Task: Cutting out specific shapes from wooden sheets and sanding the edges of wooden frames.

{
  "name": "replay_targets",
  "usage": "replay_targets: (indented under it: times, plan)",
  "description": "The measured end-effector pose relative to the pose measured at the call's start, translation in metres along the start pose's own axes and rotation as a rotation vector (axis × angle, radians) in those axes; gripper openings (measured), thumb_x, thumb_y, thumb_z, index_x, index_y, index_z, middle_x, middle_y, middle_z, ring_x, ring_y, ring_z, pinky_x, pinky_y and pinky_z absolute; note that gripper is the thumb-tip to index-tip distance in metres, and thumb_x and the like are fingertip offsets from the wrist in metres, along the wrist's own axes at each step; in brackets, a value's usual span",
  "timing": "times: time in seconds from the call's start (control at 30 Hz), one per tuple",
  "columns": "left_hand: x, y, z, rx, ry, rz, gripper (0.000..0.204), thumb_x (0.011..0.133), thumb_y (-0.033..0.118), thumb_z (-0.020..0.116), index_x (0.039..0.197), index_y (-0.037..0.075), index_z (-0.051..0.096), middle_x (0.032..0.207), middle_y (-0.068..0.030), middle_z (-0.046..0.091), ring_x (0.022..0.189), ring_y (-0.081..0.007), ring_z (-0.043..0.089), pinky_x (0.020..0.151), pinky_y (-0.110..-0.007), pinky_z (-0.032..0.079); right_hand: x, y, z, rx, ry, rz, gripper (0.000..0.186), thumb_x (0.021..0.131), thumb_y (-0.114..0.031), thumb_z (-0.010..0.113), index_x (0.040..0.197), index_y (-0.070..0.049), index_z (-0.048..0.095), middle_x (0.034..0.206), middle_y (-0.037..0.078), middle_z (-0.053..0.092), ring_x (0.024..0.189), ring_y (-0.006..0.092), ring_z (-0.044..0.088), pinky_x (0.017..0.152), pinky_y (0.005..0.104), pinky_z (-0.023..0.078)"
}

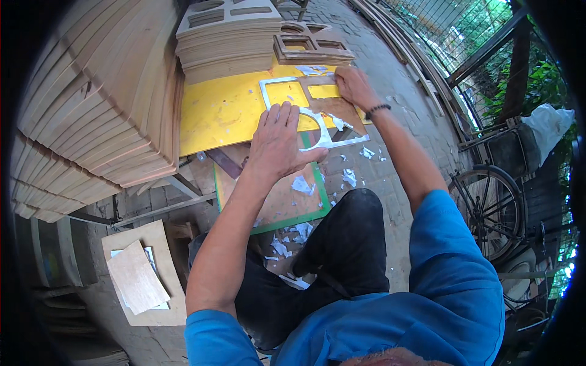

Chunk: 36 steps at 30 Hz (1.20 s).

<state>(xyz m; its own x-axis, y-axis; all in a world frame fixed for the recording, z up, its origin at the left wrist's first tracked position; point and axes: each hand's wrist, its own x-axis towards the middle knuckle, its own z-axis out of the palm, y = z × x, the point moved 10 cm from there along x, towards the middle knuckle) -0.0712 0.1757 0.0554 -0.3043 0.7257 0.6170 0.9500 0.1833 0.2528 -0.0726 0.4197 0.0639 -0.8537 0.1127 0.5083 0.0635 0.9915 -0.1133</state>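
A brown cut-out panel (345,113) with a white-coated or paper-covered frame (321,141) lies over the yellow board (217,113), white scraps peeling from it. My left hand (278,137) rests on the frame's left part, fingers lying out and thumb spread toward the right; what is under the palm is hidden. My right hand (357,90) has its fingers curled on the panel's upper right part. Below sits a pinkish board with green edging (290,216), strewn with white scraps (303,186).
Tall stacks of wooden pieces (91,97) stand at left; cut-out panels (226,46) are piled at the back. Loose sheets (134,277) lie lower left. A bicycle (488,210), long boards (406,49) and a mesh fence line the right. Scraps litter the paved floor (390,152).
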Motion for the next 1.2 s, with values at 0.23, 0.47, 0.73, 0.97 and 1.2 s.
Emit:
replay_targets:
  times: [0.23, 0.47, 0.73, 0.97, 1.2]
  plan:
    - [-0.003, -0.005, -0.004, -0.022, -0.082, -0.1, 0.101, 0.077, 0.071, 0.069, 0.133, -0.012, 0.051, 0.136, -0.026, 0.054, 0.129, -0.0402, 0.049, 0.112, -0.046, 0.037, -0.045, -0.03, -0.018, 0.019, -0.023, -0.043, 0.013, 0.09, -0.011, 0.057, 0.086, -0.001, 0.064, 0.084, 0.022, 0.066, 0.084, 0.0415, 0.064, 0.075, 0.0509, 0.05]
    - [0.003, 0.002, 0.001, -0.014, -0.059, -0.055, 0.099, 0.075, 0.069, 0.071, 0.13, -0.011, 0.053, 0.134, -0.0252, 0.055, 0.127, -0.0381, 0.049, 0.11, -0.044, 0.038, -0.008, 0.001, -0.001, -0.082, 0.026, -0.053, 0.01, 0.089, -0.009, 0.059, 0.089, -0.002, 0.065, 0.08, 0.019, 0.062, 0.082, 0.0403, 0.064, 0.073, 0.0494, 0.051]
    - [-0.002, -0.004, 0.0, 0.008, -0.049, -0.095, 0.106, 0.072, 0.075, 0.071, 0.132, -0.01, 0.053, 0.137, -0.0259, 0.054, 0.129, -0.0399, 0.05, 0.11, -0.046, 0.04, -0.025, -0.025, -0.004, -0.111, -0.049, -0.087, 0.018, 0.091, -0.009, 0.056, 0.105, 0.0, 0.065, 0.084, 0.019, 0.061, 0.086, 0.0388, 0.062, 0.074, 0.0481, 0.05]
    - [-0.003, -0.007, -0.001, 0.008, -0.045, -0.119, 0.098, 0.071, 0.068, 0.074, 0.128, -0.009, 0.054, 0.135, -0.0243, 0.053, 0.127, -0.0368, 0.047, 0.109, -0.045, 0.039, -0.101, -0.083, -0.061, 0.023, -0.201, -0.039, 0.016, 0.09, -0.006, 0.058, 0.102, 0.003, 0.064, 0.085, 0.02, 0.06, 0.083, 0.0379, 0.061, 0.074, 0.0454, 0.049]
    - [0.001, -0.004, 0.006, -0.018, -0.07, -0.064, 0.103, 0.071, 0.07, 0.073, 0.132, -0.01, 0.052, 0.136, -0.025, 0.053, 0.131, -0.0378, 0.046, 0.112, -0.045, 0.037, -0.047, -0.031, -0.023, 0.014, -0.12, -0.022, 0.013, 0.089, -0.008, 0.057, 0.086, 0.002, 0.065, 0.088, 0.023, 0.064, 0.087, 0.0405, 0.062, 0.076, 0.0477, 0.049]
